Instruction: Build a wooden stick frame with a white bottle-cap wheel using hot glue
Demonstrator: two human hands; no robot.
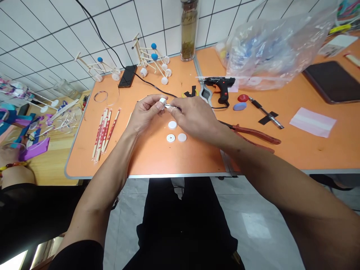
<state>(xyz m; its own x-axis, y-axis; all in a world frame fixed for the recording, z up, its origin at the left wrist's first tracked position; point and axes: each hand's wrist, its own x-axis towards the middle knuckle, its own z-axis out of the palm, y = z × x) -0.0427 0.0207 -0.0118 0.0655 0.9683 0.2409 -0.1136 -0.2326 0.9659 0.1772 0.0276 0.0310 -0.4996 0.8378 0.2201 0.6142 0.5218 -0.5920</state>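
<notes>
My left hand (pixel 146 112) pinches a small white cap (pixel 162 100) between thumb and fingers above the orange table (pixel 157 157). My right hand (pixel 194 118) is closed round a thin metal tool (pixel 169 107) whose tip touches the cap. Below the hands three more white caps (pixel 172 125) lie on the table. Red-handled pliers (pixel 253 135) rest just right of my right wrist.
Several wrapped chopsticks (pixel 104 133) lie at left. A black glue gun (pixel 221 85), a phone (pixel 128 76) with cable, two stick models with wheels (pixel 153 62), a glass bottle (pixel 189 30), a plastic bag (pixel 270 48) and a tablet (pixel 333 80) stand farther back. Another person's arm (pixel 14 172) is at left.
</notes>
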